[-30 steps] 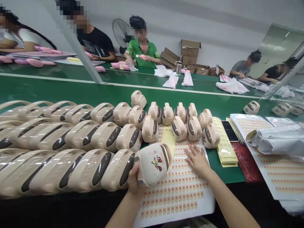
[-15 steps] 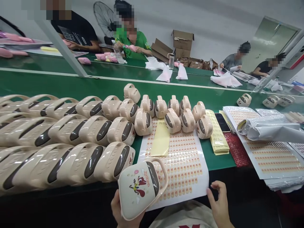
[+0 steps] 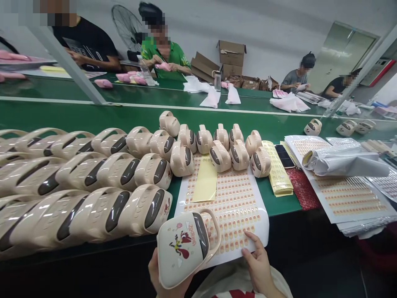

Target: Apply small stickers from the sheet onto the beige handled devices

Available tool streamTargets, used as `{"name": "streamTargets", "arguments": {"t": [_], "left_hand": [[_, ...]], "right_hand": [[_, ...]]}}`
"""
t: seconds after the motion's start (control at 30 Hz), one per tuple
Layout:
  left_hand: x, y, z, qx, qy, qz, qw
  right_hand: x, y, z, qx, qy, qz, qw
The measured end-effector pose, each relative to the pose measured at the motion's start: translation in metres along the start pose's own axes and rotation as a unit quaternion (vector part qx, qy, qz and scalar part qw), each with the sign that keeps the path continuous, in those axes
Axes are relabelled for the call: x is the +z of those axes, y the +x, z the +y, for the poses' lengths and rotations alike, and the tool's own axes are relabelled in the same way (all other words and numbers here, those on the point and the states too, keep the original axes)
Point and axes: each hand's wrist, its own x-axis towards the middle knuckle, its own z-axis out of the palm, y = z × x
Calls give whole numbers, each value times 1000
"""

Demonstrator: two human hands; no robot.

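Observation:
My left hand (image 3: 170, 285) is wrapped round the lower side of a cream plastic case (image 3: 177, 258) with a carry handle, a dark glossy panel and a cartoon print. The case is tilted, with its printed face towards me. Beneath its handle lies a white sheet of small orange-and-yellow stickers (image 3: 231, 215), which hangs over the table's front edge. Over the sheet's lower right part is my right hand (image 3: 257, 258), thumb and forefinger apart at the sticker rows. Whether a fingertip touches a sticker, I cannot tell. A yellow paper strip (image 3: 205, 182) rests on the sheet.
Rows of similar cream cases (image 3: 145, 209) fill the table's left, and several stand behind the sheet. To the right lie a yellow label stack (image 3: 277, 171), a phone (image 3: 284, 156) and more sticker sheets (image 3: 347, 198). Co-workers (image 3: 164, 58) sit across the green bench (image 3: 130, 114).
My right hand has moved left from beside the sheet's corner onto its lower sticker rows. My left hand still holds the case in nearly the same place. The view has shifted slightly.

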Motion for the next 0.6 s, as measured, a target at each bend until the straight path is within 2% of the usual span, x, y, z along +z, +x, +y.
{"name": "streamTargets", "arguments": {"t": [0.07,0.2,0.33,0.43,0.53,0.6], "left_hand": [[4,-4,0,-5,-16,14,1000],[1,-4,-1,-6,-12,14,1000],[-12,8,-8,-12,-19,0,1000],[-20,18,-14,6,-33,-26,999],[-16,20,-16,-6,-47,-61,997],[-7,18,-15,-18,-56,-66,996]], "right_hand": [[7,2,-3,1,-21,43,999],[12,4,-15,-10,-6,70,997],[11,6,-25,-37,-33,75,996],[7,6,-29,-50,-78,45,995],[1,4,-31,-45,-122,38,991],[-7,2,-30,-47,-146,85,984]]}}
